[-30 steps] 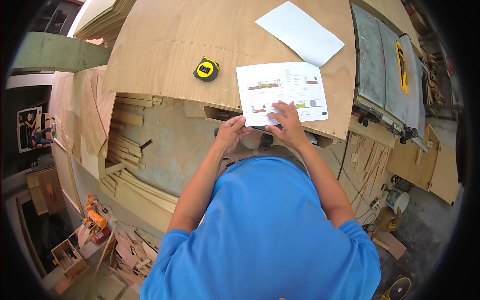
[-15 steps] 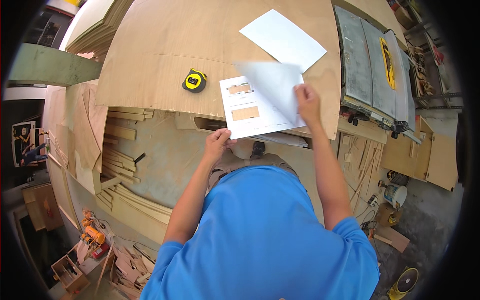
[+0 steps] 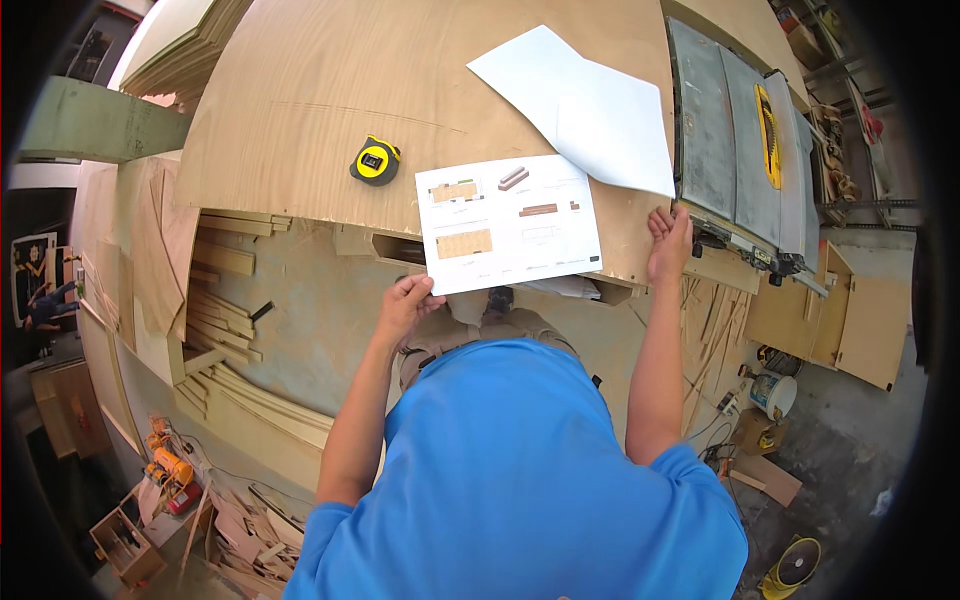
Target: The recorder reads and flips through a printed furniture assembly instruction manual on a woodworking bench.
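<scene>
The printed sheet (image 3: 508, 222), with its small coloured drawings facing up, lies between your two hands, its near edge hanging a little past the edge of the tabletop (image 3: 290, 140). Your left hand (image 3: 406, 305) is closed in a pinch on the sheet's lower left corner. Your right hand (image 3: 669, 244) is half curled, well apart from that sheet; its fingertips are right by the near corner of an upper white sheet (image 3: 618, 128), but you cannot tell from here whether they grip it. That white page shows a blank face and overlaps both the drawings' upper right corner and a lower white sheet (image 3: 520, 72), farther out ahead of your hands. The step in hand looks like leafing through the drawings, with this page laid open for reading. Turning another would probably call for your left hand to keep its corner steady while the right comes back to lift a single sheet by its right edge. Ahead and to the left of your left hand, the yellow and black tape measure (image 3: 375, 161) rests apart from the papers. Just beyond your right hand stands the table saw (image 3: 712, 120), close beside the tabletop.
</scene>
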Demonstrator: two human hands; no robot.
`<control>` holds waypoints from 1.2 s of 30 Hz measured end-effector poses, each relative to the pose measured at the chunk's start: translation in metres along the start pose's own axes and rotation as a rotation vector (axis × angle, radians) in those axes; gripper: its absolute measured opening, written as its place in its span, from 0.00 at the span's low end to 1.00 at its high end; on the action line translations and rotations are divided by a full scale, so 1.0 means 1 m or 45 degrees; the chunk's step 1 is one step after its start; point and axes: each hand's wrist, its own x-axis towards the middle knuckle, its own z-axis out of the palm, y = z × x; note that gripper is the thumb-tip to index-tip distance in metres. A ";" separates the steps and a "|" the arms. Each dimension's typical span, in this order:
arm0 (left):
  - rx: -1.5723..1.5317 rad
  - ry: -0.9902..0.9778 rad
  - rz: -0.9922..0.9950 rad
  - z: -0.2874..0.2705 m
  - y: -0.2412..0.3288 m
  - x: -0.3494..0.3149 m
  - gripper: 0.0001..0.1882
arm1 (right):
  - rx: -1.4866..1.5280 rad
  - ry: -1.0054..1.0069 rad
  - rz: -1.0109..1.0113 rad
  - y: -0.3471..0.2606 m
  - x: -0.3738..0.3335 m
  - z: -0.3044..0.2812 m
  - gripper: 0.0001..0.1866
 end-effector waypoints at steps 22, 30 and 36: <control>-0.014 -0.008 0.000 0.000 -0.007 -0.004 0.16 | -1.051 0.026 -0.748 0.022 -0.023 0.032 0.12; 0.076 0.299 0.150 -0.005 -0.008 0.007 0.18 | -1.084 -0.026 -0.860 0.028 -0.023 0.032 0.10; 0.758 0.696 0.989 -0.011 0.056 0.043 0.26 | -1.242 -0.061 -0.933 0.027 -0.028 0.030 0.11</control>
